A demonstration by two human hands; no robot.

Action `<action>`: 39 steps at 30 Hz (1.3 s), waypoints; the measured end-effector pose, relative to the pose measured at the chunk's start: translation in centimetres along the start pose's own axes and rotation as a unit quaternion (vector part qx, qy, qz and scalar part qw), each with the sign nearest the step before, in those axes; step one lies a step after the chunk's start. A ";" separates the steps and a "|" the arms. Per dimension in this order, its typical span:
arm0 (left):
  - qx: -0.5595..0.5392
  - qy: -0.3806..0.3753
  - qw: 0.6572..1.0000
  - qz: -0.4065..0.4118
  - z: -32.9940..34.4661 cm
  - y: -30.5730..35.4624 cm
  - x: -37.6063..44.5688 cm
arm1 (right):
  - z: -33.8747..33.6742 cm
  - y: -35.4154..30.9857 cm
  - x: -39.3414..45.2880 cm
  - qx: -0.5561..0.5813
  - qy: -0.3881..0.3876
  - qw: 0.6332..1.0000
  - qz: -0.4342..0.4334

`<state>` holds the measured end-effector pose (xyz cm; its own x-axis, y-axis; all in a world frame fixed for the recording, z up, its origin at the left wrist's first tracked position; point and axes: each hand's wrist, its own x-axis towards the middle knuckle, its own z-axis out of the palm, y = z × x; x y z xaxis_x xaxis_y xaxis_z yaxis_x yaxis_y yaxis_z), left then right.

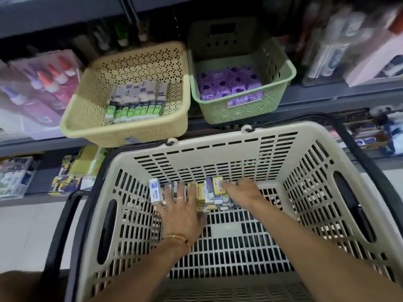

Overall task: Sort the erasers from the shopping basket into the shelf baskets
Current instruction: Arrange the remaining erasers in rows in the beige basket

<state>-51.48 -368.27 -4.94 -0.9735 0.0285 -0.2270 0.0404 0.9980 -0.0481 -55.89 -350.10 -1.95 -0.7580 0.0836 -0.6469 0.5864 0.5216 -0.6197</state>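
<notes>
We find the cream slatted plastic shopping basket [305,149] still holding a heap of small boxed erasers [202,194]. Beyond it, the yellow perforated shelf basket [91,118] and green shelf basket [281,70] are part-filled. The left hand [181,212] lies spread flat on the heap; the right hand [242,189] reaches in, grasp unclear.

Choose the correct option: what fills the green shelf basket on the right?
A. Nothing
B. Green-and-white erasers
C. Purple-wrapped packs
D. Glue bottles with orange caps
C: the green shelf basket holds purple-wrapped packs; the green-and-white erasers stand in the yellow basket beside it.
</notes>
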 end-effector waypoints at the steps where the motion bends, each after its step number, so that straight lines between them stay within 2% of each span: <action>1: 0.010 0.000 1.000 0.002 0.0 0.4 0.0 | 0.1 -0.1 0.1 0.003 0.001 1.000 0.007; 4: 0.020 0.024 0.998 0.048 0.0 0.6 -0.5 | 0.5 -0.4 0.1 -0.016 0.002 1.000 0.015; 7: 0.016 0.046 0.992 0.113 0.1 -0.5 -0.6 | 1.2 -1.1 0.1 -0.089 0.015 0.996 0.017; 10: 0.035 0.016 0.991 0.126 0.3 -0.8 -0.6 | 1.7 -1.5 0.2 -0.146 0.028 0.989 0.026; 14: 0.006 -0.010 0.996 0.094 0.4 0.5 -0.3 | 1.3 -1.1 0.7 -0.120 0.033 0.992 0.012; 19: 0.001 0.043 0.989 0.139 -0.1 0.7 1.0 | 1.2 0.0 0.7 -0.082 0.037 0.996 0.016; 23: 0.011 0.059 0.985 0.159 0.0 1.2 1.7 | 0.6 0.4 0.7 -0.108 0.012 0.994 0.003; 28: 0.019 0.054 0.980 0.193 -0.1 0.6 2.0 | -1.2 1.1 0.8 0.042 -0.023 0.999 0.016; 33: 0.014 0.029 0.973 0.229 0.0 0.1 2.7 | -2.3 2.0 0.7 0.170 -0.069 0.982 0.049; 36: 0.029 0.030 0.971 0.234 -0.2 0.6 2.9 | -2.0 1.8 0.4 0.177 -0.071 0.981 0.047; 39: 0.020 0.000 0.970 0.243 -0.7 0.5 3.0 | -1.8 1.7 0.0 0.164 -0.069 0.983 0.052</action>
<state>-54.57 -367.59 -4.95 -0.8369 0.4954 -0.2327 0.5037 0.8635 0.0270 -55.45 -347.71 -2.19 -0.6566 -0.0050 -0.7543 0.7365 0.2118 -0.6425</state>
